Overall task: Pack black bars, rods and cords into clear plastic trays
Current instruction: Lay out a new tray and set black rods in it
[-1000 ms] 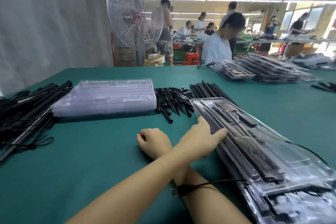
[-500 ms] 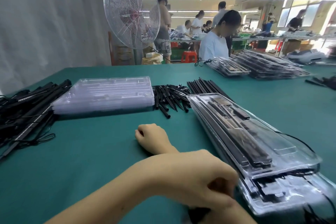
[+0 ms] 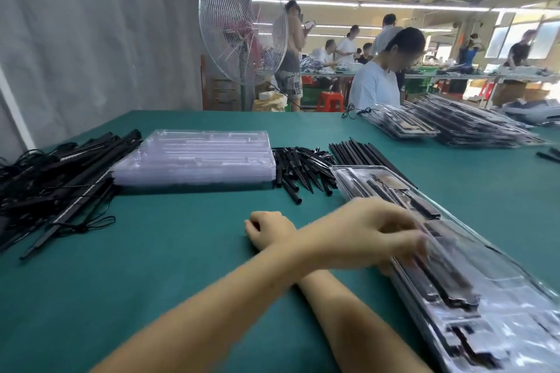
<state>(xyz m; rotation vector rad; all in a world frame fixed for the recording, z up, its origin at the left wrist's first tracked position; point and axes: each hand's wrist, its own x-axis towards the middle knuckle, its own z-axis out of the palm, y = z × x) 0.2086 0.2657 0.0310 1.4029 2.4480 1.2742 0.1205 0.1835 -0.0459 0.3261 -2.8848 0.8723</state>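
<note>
Watching the head feed remotely, and the arms are crossed, which is the bit that matters. The left hand has reached over the right forearm and sits on the near-left edge of the packed clear tray. Its fingers are bent down onto the plastic, but it's so motion-blurred that I can't tell whether it's gripping or just pressing. The right hand is a curled fist resting on the green table, holding nothing I can see.

The tray's long axis runs diagonally, far end toward the middle of the table and near end off to my right, with black bars seated lengthwise in it. It looks full to me, so I'd guess the next job is a fresh tray.

The stack of empty trays lies ahead and to the left, long side facing me, with the short black rods just beside it on the right. From where things sit, the fist is the nearer hand to both — the left one would have to uncross first.
</note>
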